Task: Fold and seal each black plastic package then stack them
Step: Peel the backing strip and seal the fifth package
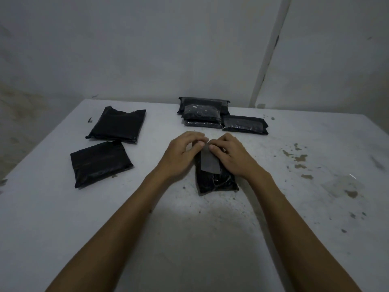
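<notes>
A small black plastic package lies on the white table in front of me, with a grey strip on its top. My left hand and my right hand meet at the package's far end, fingertips pinching the top of the grey strip. The far half of the package is hidden under both hands. At the back stands a pile of black packages, with another package beside it on the right. Two more black packages lie apart on the left.
The table top is stained, with brownish spots on the right and a clear piece of film near the right edge. A bare wall rises right behind the table's far edge.
</notes>
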